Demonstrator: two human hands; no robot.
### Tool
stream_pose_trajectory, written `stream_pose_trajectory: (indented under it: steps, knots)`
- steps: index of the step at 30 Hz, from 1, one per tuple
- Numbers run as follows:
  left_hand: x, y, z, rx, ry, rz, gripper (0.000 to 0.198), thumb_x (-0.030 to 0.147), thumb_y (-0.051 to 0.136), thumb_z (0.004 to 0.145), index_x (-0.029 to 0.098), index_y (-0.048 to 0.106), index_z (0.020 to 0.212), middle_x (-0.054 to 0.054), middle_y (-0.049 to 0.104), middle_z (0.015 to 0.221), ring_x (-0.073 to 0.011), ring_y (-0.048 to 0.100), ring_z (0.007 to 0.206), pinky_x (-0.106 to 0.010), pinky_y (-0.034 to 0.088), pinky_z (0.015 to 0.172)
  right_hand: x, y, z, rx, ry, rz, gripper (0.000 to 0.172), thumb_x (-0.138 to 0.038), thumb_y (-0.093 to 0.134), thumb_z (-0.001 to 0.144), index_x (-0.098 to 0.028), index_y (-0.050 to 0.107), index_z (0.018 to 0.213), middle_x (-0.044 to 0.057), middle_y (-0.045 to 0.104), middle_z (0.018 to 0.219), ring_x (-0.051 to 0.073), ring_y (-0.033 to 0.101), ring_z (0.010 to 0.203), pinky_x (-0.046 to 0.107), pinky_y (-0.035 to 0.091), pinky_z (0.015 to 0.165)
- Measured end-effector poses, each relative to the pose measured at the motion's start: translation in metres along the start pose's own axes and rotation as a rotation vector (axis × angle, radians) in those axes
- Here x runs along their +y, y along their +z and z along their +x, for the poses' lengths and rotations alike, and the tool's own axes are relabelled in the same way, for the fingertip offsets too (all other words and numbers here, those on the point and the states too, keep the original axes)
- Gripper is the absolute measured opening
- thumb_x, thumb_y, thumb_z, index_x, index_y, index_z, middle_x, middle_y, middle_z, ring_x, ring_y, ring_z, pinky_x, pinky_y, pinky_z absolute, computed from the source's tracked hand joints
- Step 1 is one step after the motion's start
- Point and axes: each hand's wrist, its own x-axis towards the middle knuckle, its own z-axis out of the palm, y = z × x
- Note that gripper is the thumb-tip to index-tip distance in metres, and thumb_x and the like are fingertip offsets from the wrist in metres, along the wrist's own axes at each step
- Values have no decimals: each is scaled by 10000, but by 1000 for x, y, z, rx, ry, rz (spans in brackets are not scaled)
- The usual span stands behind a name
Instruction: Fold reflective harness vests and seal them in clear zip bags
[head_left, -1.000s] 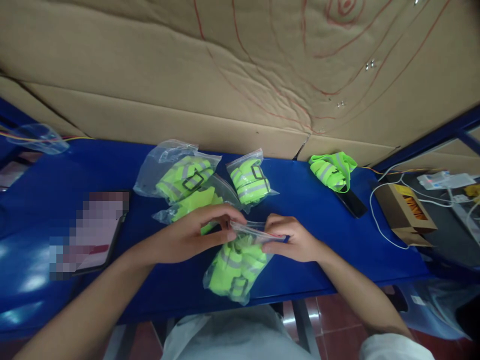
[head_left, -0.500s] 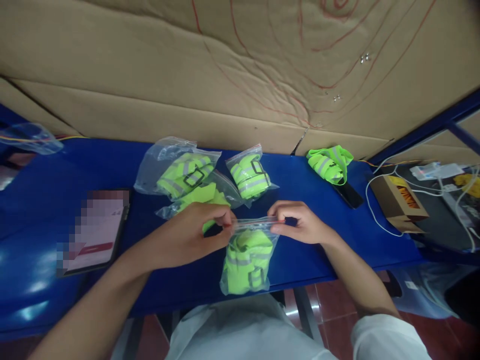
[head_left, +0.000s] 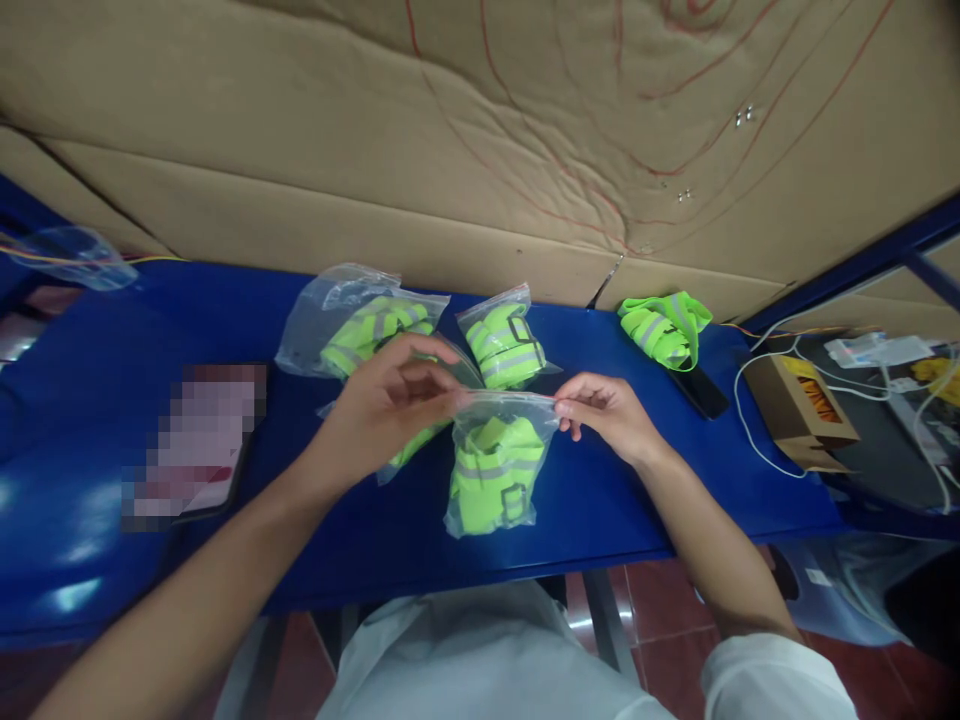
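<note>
A clear zip bag [head_left: 495, 470] with a folded neon-yellow reflective strap inside hangs over the blue table [head_left: 637, 490]. My left hand [head_left: 390, 400] pinches the left end of its top seal. At the right end, my right hand [head_left: 607, 412] pinches the same seal. Both hands are closed on the bag's upper edge, which is stretched straight between them.
Behind my hands lie three more bagged straps [head_left: 367, 330] [head_left: 506, 345] [head_left: 409, 450]. A loose neon strap [head_left: 664, 330] sits at the back right beside a dark phone [head_left: 701, 392]. A tablet [head_left: 199, 440] lies at left. A small cardboard box [head_left: 802, 410] and white cables are at far right. Cardboard lines the wall.
Both hands have lifted the bag further from me and drawn its top edge taut. The bag now hangs upright instead of lying slanted.
</note>
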Motion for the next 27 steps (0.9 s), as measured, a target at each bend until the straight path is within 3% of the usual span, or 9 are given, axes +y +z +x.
stream_pose_trajectory:
  steps: [2, 5, 8, 12, 16, 21, 24, 27]
  knots:
    - [-2, 2, 2, 25, -43, -132, 460, 385, 917, 777, 222, 660, 1122, -2, 733, 878, -148, 691, 849, -236, 540, 780, 0, 1, -1, 24, -49, 22, 280, -402, 909, 799, -177, 765, 880, 1, 722, 685, 99, 634, 557, 212, 531, 507]
    - [-6, 7, 3, -31, -226, -229, 577, 451, 935, 740, 221, 719, 1224, -44, 750, 1084, -178, 694, 1002, -253, 546, 865, 2, 2, 0, 84, -104, 33, 274, -387, 928, 776, -188, 768, 879, -9, 710, 687, 95, 628, 586, 209, 530, 536]
    - [-11, 11, 2, -26, -309, -253, 531, 449, 931, 750, 206, 759, 1190, -49, 749, 1052, -157, 682, 960, -231, 535, 832, 5, 2, 2, 108, -122, 66, 293, -366, 943, 757, -204, 763, 922, -16, 713, 727, 96, 633, 626, 203, 523, 552]
    - [-16, 12, 2, 13, -218, -260, 456, 332, 940, 745, 205, 742, 1135, -12, 710, 899, -115, 644, 813, -204, 508, 726, 7, 1, 2, 21, -40, 44, 349, -402, 892, 826, -236, 752, 1098, -10, 740, 833, 109, 660, 685, 221, 531, 594]
    - [-20, 5, 5, 18, -64, -98, 345, 323, 887, 796, 198, 695, 1054, -4, 689, 846, -129, 649, 764, -227, 516, 692, 8, 1, 0, 22, -75, -141, 264, -431, 811, 908, -188, 742, 831, 2, 705, 725, 111, 623, 661, 240, 487, 627]
    - [-20, -6, 9, -8, 150, 215, 239, 300, 807, 856, 207, 655, 1016, -4, 673, 872, -150, 665, 807, -260, 548, 761, 11, 0, 0, 35, -184, -232, 254, -405, 818, 902, -198, 712, 799, -3, 695, 751, 117, 586, 677, 255, 444, 643]
    - [-19, -4, 8, -101, 117, 197, 215, 347, 736, 918, 205, 680, 1070, -46, 700, 1007, -166, 677, 890, -268, 552, 788, 13, 0, 0, 47, -208, -243, 243, -410, 791, 928, -204, 704, 834, 1, 694, 803, 121, 593, 728, 257, 450, 683]
    - [-20, 2, 7, -131, 31, 153, 223, 366, 739, 912, 210, 706, 1067, -47, 699, 980, -164, 659, 864, -253, 532, 744, 14, 5, -1, 29, -200, -195, 272, -464, 790, 919, -211, 693, 901, 3, 681, 835, 127, 594, 744, 258, 462, 690]
